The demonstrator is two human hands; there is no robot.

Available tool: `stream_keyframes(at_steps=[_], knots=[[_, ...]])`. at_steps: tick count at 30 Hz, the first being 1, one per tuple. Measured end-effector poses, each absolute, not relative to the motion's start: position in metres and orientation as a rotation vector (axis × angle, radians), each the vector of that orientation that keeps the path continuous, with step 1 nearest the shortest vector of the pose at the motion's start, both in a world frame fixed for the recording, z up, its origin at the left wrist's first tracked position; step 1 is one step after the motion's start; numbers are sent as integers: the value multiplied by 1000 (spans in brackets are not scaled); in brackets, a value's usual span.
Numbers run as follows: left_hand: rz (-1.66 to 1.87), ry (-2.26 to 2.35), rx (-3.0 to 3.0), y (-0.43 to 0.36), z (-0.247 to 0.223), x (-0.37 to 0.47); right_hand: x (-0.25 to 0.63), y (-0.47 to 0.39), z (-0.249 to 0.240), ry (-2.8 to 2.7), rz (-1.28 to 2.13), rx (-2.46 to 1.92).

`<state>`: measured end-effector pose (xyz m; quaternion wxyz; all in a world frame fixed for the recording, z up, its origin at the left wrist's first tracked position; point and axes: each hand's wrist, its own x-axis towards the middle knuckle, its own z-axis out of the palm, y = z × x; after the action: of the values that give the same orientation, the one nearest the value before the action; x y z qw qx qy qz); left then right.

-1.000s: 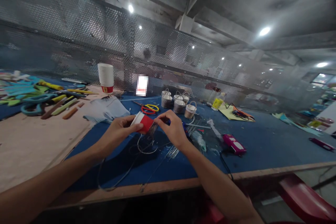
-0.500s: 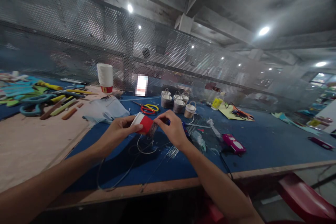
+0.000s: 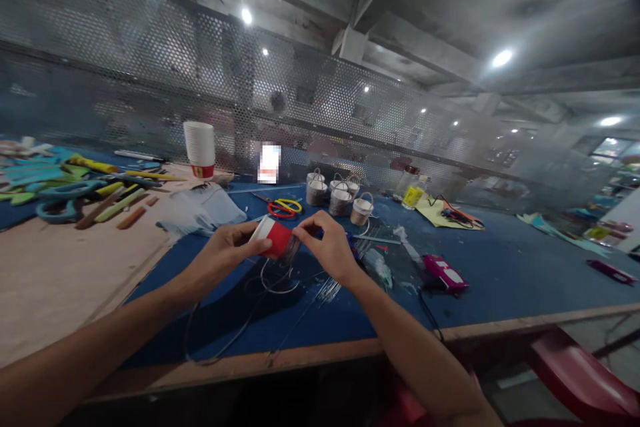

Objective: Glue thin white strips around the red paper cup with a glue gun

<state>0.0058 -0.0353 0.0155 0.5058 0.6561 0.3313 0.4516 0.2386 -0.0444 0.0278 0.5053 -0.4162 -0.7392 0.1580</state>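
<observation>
A red and white paper cup (image 3: 277,241) is tilted on its side above the blue table, with brownish cord round its lower end. My left hand (image 3: 231,247) grips it by the white rim end, thumb on the red part. The fingertips of my right hand (image 3: 323,240) are pinched together at the cup's corded end; what they hold is too small to make out. Loose cord (image 3: 280,291) hangs in loops beneath the cup onto the table. Behind stand several small cord-wrapped buckets with handles (image 3: 340,201).
Scissors with red and yellow handles (image 3: 284,207) lie behind the cup. At the left are a stack of paper cups (image 3: 200,147) and blue-handled scissors (image 3: 65,203). A purple device (image 3: 445,274), a yellow-labelled bottle (image 3: 413,195) and thin sticks (image 3: 329,289) are to the right.
</observation>
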Motion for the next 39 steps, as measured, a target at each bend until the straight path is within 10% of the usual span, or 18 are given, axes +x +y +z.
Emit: stream_keyframes(at_steps=[39], knots=[[1130,820,1554,-36,22,8,246,-31,23,-1759,530,-1039]])
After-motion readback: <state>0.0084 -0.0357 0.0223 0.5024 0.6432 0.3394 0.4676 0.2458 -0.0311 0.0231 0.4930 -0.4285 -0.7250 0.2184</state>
